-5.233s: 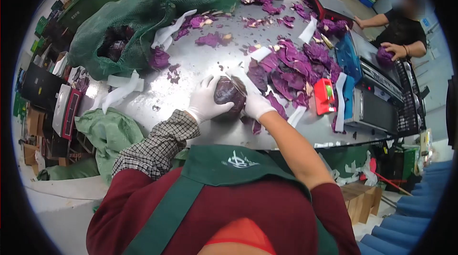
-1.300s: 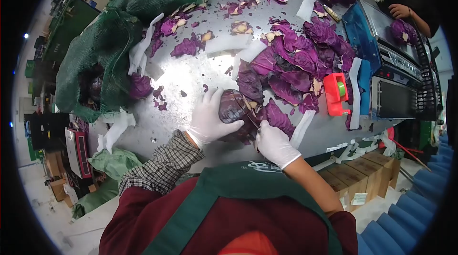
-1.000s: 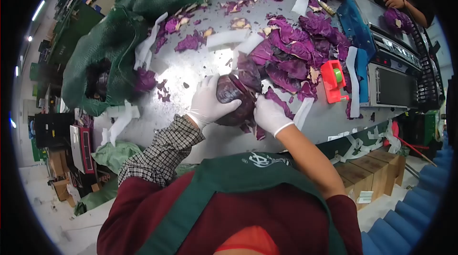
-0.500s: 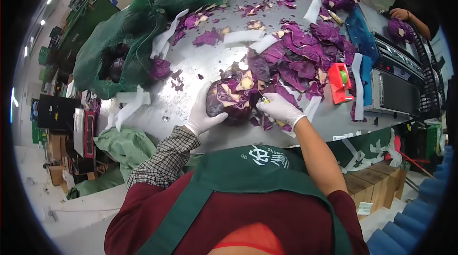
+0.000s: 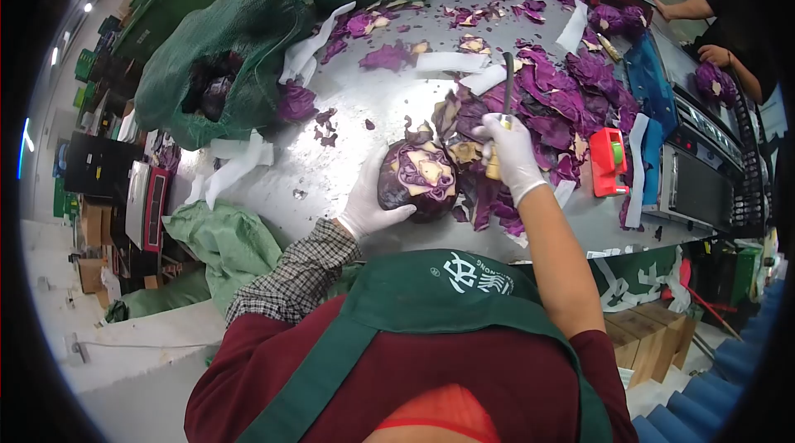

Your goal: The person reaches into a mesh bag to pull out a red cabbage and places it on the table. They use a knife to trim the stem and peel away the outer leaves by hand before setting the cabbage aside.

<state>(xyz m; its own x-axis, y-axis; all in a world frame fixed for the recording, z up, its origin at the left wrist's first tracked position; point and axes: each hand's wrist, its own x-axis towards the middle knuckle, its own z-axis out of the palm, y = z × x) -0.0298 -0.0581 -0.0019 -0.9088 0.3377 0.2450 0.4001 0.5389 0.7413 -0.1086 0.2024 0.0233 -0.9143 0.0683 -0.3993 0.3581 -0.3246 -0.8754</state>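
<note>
A red cabbage (image 5: 411, 188) rests on the metal table (image 5: 331, 186) with its pale cut stem end facing up toward me. My left hand (image 5: 368, 199), in a white glove, cups its left side, thumb along the front. To the right of the cabbage, my gloved right hand (image 5: 515, 159) is closed round the yellow handle of a knife (image 5: 508, 79). The dark, narrow blade points away from me. Loose outer leaves (image 5: 464, 116) lie just behind the cabbage, close by the right hand's fingers.
Purple leaf trimmings (image 5: 555, 95) heap at the right, beside a red tape dispenser (image 5: 609, 163) and white foam strips (image 5: 638, 170). A green mesh sack (image 5: 224, 54) holding cabbages stands left. Another person's hand (image 5: 714, 55) is near a cabbage (image 5: 715, 83) by the machine (image 5: 700, 163) at right.
My right hand has drawn back from the cabbage's cut end, up and to the right, and the knife blade now points away from me. My left hand still holds the cabbage.
</note>
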